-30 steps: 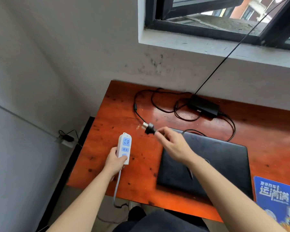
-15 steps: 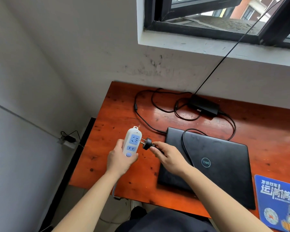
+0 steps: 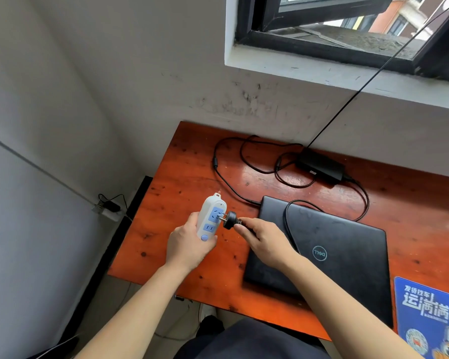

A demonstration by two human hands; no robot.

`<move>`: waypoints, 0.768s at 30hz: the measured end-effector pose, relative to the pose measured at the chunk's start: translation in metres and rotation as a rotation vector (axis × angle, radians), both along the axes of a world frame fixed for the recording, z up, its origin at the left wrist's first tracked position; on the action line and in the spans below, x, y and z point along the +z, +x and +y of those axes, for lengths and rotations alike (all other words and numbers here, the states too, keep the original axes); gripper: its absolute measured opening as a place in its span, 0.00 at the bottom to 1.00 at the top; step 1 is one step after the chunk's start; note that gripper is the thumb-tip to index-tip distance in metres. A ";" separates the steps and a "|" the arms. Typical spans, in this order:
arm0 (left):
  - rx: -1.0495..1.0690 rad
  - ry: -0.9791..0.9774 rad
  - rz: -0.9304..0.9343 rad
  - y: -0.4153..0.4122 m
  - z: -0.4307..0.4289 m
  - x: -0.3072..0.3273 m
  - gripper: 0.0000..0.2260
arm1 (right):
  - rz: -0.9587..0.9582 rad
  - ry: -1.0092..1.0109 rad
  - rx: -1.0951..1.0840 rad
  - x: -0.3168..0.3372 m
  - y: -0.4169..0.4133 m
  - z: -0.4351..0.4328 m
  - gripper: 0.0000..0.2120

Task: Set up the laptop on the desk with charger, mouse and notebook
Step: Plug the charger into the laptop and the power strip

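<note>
Now plug (image 3: pixel 230 220) nearer power strip (image 3: pixel 211 204)

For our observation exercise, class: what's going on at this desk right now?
A person is plugging in the laptop charger. Their left hand grips a white power strip held over the desk, while the right hand pinches the black plug, its prongs at the strip's upper socket but not fully in. The laptop lies closed on the desk, with the charger brick behind it by the wall.
</note>
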State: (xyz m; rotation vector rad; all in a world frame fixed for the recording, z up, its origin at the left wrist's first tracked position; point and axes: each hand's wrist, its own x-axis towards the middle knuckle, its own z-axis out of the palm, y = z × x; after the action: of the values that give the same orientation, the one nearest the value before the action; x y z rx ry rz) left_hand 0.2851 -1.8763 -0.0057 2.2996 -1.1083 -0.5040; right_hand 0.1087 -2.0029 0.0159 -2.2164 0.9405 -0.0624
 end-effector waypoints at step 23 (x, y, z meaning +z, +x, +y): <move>-0.162 0.135 -0.231 0.007 -0.009 0.026 0.21 | 0.223 -0.339 0.088 0.037 0.027 0.008 0.20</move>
State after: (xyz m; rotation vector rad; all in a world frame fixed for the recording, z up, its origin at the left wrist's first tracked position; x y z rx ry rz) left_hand 0.2918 -1.8854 0.0200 2.4445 -1.4191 -0.3906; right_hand 0.1355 -1.9944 0.0534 -2.6174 1.0099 0.0735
